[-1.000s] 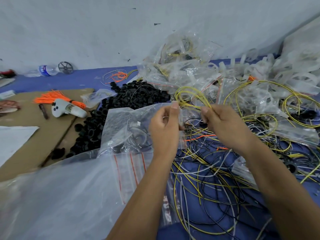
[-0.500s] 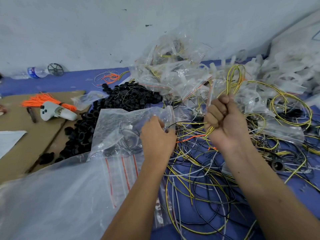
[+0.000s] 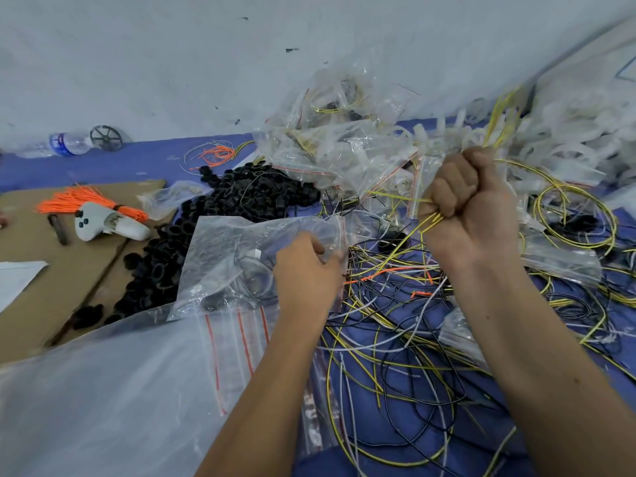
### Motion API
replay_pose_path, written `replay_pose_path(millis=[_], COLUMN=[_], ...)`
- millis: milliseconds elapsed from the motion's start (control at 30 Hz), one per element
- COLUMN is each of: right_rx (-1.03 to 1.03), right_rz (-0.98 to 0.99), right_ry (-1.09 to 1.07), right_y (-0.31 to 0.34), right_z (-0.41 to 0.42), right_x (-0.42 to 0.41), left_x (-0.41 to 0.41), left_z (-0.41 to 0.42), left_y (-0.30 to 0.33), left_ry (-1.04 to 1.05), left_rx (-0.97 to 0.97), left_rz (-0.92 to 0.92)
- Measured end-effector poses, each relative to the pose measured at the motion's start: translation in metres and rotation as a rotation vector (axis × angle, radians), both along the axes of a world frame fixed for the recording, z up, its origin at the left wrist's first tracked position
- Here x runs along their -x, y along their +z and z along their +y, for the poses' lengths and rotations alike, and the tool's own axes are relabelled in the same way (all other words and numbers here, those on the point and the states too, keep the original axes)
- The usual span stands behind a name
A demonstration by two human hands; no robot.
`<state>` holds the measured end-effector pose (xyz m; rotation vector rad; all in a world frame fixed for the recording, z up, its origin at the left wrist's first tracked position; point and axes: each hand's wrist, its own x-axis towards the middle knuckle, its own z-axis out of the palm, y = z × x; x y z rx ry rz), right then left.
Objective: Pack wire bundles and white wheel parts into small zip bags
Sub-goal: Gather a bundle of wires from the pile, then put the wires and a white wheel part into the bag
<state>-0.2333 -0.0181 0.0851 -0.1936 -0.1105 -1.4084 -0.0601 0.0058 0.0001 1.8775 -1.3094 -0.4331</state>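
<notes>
Many loose wires [image 3: 395,339] and black rings [image 3: 220,215] crowd both hands.

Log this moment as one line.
left hand: pinches clear zip bag | right hand: grips yellow wire bundle | stage: bundle not yet bagged

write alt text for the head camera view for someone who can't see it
A person's right hand grips a bundle of yellow wires in a fist while the left hand pinches the mouth of a small zip bag. Loose wires, filled bags and a pile of black rings cover the blue surface.
</notes>
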Motion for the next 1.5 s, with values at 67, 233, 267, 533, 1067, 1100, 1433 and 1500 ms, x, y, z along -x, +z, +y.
replay_pose_path(millis=[67, 233, 267, 533, 1067, 1100, 1433, 1500], right_rx=[-0.042, -0.300, -0.345, -0.390, -0.328, -0.313, -0.216, -0.145], right_rz=[0.155, 0.579, 0.671, 1.035, 1.232, 1.229, 0.994, 1.036], right_ry=[-0.040, -0.019, -0.020, -0.180, -0.385, -0.387, -0.337, -0.233], right_y=[-0.009, -0.055, -0.064, -0.083, -0.086, -0.086, -0.066, -0.060], right_z=[-0.005, -0.016, -0.018, -0.027, -0.027, -0.026, -0.015, -0.013], right_x=[-0.009, -0.027, -0.027, -0.020, -0.013, -0.013, 0.000, 0.001], left_x=[0.004, 0.008, 0.007, 0.003, -0.007, -0.009, -0.020, -0.019], left_z=[0.001, 0.002, 0.001, 0.001, 0.006, 0.005, 0.000, 0.000], left_y=[0.001, 0.002, 0.001, -0.001, 0.010, 0.010, 0.010, 0.012], left_ry=[-0.020, -0.023, -0.026, -0.070, -0.227, -0.220, -0.095, -0.076], left_rx=[-0.023, -0.024, -0.020, -0.023, -0.092, -0.063, -0.100, -0.112], left_rz=[-0.053, -0.249, -0.242, -0.232, -0.160, -0.123, 0.510, 0.633])
